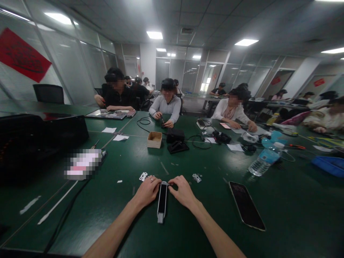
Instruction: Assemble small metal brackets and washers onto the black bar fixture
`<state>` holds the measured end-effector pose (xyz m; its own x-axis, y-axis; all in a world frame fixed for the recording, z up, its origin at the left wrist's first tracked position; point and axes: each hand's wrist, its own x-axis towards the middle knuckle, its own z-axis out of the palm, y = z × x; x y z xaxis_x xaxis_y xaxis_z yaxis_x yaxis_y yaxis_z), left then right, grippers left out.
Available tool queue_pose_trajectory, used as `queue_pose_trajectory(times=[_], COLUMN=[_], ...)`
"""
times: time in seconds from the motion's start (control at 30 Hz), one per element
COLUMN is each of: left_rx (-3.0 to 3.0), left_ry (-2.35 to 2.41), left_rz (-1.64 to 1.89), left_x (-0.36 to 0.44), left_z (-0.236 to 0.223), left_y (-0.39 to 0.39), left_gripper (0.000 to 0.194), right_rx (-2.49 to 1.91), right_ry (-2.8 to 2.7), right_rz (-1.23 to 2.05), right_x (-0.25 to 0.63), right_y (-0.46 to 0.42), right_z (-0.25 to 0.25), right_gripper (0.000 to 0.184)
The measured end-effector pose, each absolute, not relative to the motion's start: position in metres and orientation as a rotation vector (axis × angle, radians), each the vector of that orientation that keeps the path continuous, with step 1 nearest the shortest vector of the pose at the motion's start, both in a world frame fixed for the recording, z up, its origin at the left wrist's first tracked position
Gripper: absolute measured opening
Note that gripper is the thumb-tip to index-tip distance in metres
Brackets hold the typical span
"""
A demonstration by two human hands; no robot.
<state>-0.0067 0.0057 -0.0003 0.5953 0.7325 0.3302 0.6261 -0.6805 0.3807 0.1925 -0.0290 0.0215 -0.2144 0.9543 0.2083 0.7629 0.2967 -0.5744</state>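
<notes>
A slim black device with a silver end (162, 201) lies lengthwise on the green table (204, 222) right in front of me. My left hand (147, 191) rests against its left side with the fingers curled at its far end. My right hand (183, 191) is curled on the other side, fingertips pinching at the same far end. Two small metal hinges lie just beyond, one hinge (143, 176) by my left hand and another hinge (196, 177) by my right.
A dark phone (246, 205) lies to my right, a tipped water bottle (263, 160) beyond it. A small cardboard box (154, 139), black gear (176, 141) and cables sit mid-table. A black case (40, 139) stands at left. Several seated people work on the far side.
</notes>
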Motion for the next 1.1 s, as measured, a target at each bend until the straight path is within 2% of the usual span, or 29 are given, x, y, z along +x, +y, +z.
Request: queue_pose_trajectory(times=[0.43,0.73,0.9,1.1], left_rx=[2.614,2.61,2.607,2.578], left_ry=[1.116,1.124,1.133,1.148], left_rz=[0.743,0.725,0.728,0.747], left_x=[-0.008,-0.007,-0.007,-0.007], left_z=[-0.005,-0.001,0.005,0.008], left_y=[0.008,0.007,0.005,0.003], left_gripper=[0.024,0.024,0.024,0.023], right_rx=[-1.515,-1.532,-1.604,-1.82], right_ry=[-2.041,-2.056,-1.937,-1.792], right_rz=[0.439,0.481,0.454,0.243], right_x=[0.191,0.192,0.23,0.304], right_y=[-0.027,-0.029,-0.021,-0.001], right_z=[0.02,0.026,0.042,0.055], right_gripper=[0.013,0.021,0.027,0.027])
